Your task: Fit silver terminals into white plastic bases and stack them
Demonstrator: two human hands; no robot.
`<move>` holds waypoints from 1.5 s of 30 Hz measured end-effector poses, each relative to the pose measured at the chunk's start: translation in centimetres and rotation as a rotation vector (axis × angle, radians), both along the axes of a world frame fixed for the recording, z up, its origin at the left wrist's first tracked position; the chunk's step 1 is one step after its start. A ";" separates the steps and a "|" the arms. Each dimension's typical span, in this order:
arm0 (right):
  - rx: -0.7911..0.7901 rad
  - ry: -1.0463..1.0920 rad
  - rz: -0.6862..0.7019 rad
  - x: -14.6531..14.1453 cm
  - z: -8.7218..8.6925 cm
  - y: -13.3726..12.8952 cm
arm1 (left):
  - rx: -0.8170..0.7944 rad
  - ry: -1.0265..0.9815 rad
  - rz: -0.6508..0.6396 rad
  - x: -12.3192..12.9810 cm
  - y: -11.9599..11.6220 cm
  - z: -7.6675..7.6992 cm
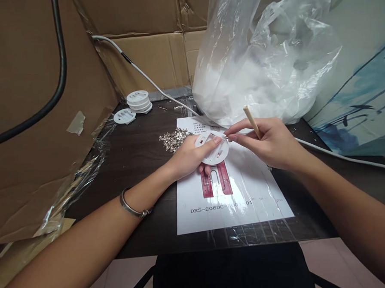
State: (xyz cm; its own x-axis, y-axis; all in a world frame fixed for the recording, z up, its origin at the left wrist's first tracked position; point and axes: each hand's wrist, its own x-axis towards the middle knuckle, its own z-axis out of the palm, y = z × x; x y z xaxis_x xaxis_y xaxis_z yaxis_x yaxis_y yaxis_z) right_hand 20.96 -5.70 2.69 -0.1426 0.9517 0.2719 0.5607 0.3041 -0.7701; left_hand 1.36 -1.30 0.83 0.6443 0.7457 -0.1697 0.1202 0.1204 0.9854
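My left hand (187, 158) grips a round white plastic disc (221, 154) with slots, its thumb lying across the face. At the disc's right edge, the thumb and forefinger of my right hand (270, 141) pinch a small piece of metal (227, 137), too small to make out fully. A pale wooden stick (250, 118) is also tucked in my right hand, its upper end sticking up past the fingers. Behind my left hand lies a pile of small metal clips (173, 140). Beneath both hands is a printed paper sheet (191, 219) under clear tape.
Several similar white discs (138, 98) are stacked at the back left, with another disc (124, 116) beside them. A big clear plastic bag (256, 76) of white items fills the back right. A white cable (153, 83) crosses behind; cardboard walls (155, 55) border the dark table (138, 164).
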 end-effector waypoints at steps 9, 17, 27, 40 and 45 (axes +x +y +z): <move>0.036 -0.004 -0.008 -0.3 0.1 -0.1 | -0.025 -0.025 0.007 0.2 0.2 -0.3; 0.038 0.036 -0.056 -0.8 -0.2 -0.1 | 0.014 -0.008 0.036 0.1 0.2 -0.4; 0.107 -0.029 -0.162 -1.6 -0.6 -0.4 | 0.010 -0.013 0.044 0.3 0.0 -0.2; 0.267 -0.172 -0.164 -1.9 -0.8 -0.3 | 0.057 0.009 0.045 0.3 -0.1 -0.2; -0.058 0.215 -0.155 -1.6 -0.3 0.0 | 0.056 -0.060 0.044 0.3 -0.1 -0.4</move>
